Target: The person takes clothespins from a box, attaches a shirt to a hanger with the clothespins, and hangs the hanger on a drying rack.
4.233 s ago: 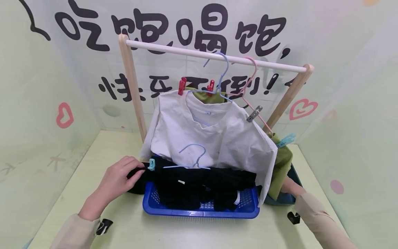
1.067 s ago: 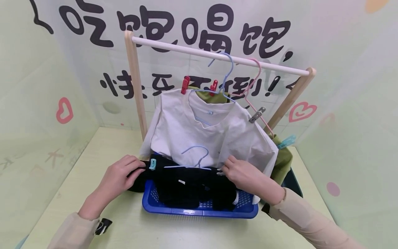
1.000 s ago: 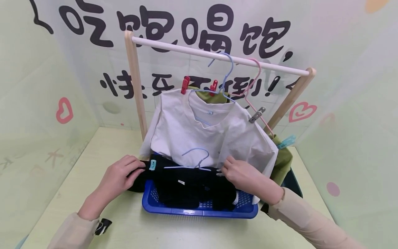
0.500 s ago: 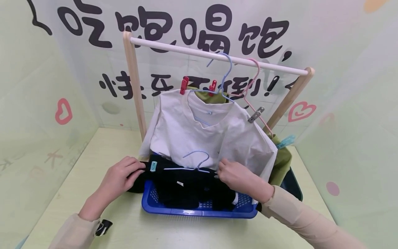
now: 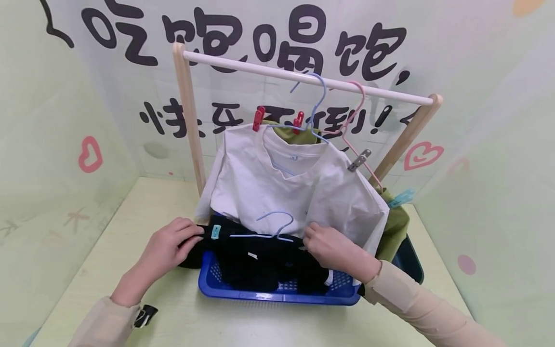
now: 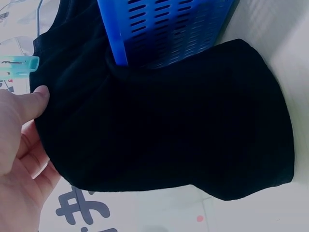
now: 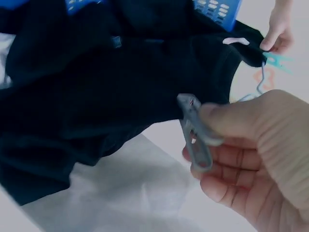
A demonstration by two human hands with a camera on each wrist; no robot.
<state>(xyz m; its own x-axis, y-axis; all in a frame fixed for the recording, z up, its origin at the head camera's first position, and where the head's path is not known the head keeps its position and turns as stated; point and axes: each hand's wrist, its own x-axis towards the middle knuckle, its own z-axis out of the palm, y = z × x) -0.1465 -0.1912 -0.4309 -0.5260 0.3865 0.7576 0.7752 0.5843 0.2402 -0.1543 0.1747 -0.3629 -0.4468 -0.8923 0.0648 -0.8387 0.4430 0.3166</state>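
My left hand [image 5: 166, 243] pinches the edge of a black shirt [image 6: 159, 130] between thumb and fingers, beside a teal clothespin [image 5: 215, 232] clipped on it. A light blue hanger [image 5: 276, 235] lies along the shirt's top edge, hook upward. My right hand [image 5: 327, 246] holds a grey clothespin [image 7: 195, 133] between thumb and fingers, its tip at the shirt's edge in the right wrist view. Most of that clothespin is hidden behind my fingers in the head view. The shirt lies over a blue basket [image 5: 279, 297], one sleeve hanging past its left side.
Behind stands a rack with a white rod [image 5: 247, 68]. From it hang a white shirt [image 5: 277, 193] on a blue hanger and a green garment [image 5: 394, 226] on a pink hanger, both with clothespins. A dark basket [image 5: 412, 262] sits at the right on the table [image 5: 234, 327].
My right hand has come from the dark basket at the right to the black shirt with a grey clothespin, then shifted slightly left. The hanger's hook tilted a little; my left hand stayed put.
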